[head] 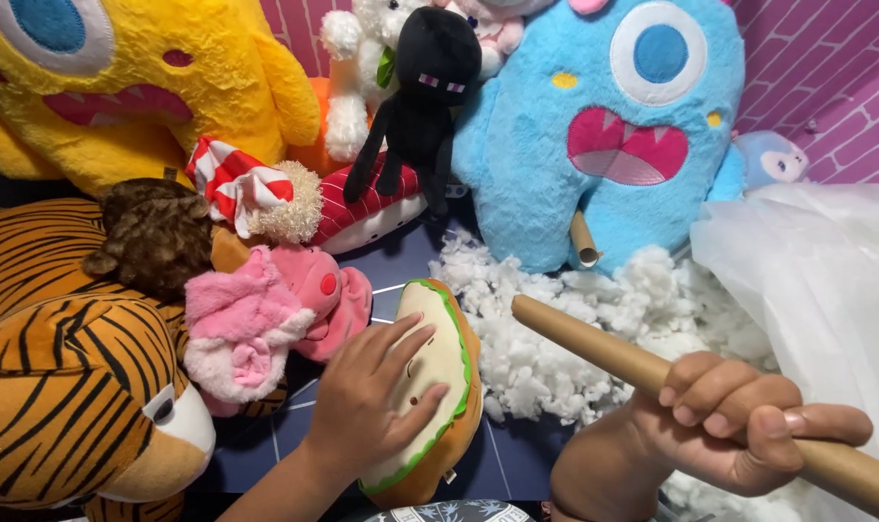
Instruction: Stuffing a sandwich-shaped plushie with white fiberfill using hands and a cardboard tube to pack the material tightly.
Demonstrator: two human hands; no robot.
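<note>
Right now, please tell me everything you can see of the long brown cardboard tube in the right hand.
The long brown cardboard tube is a slim, smooth cylinder of plain kraft-coloured card. It lies tilted, its open, rounded end up at the left over the pile of white stuffing fibre, its other end leaving the picture at the lower right. The right hand closes its grip around the lower part, fingers curled over the top. Nothing else touches it. A shorter tube of like card leans on the blue plush monster behind.

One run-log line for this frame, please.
left hand: on sandwich plush | right hand: grips cardboard tube | white stuffing beside
</note>
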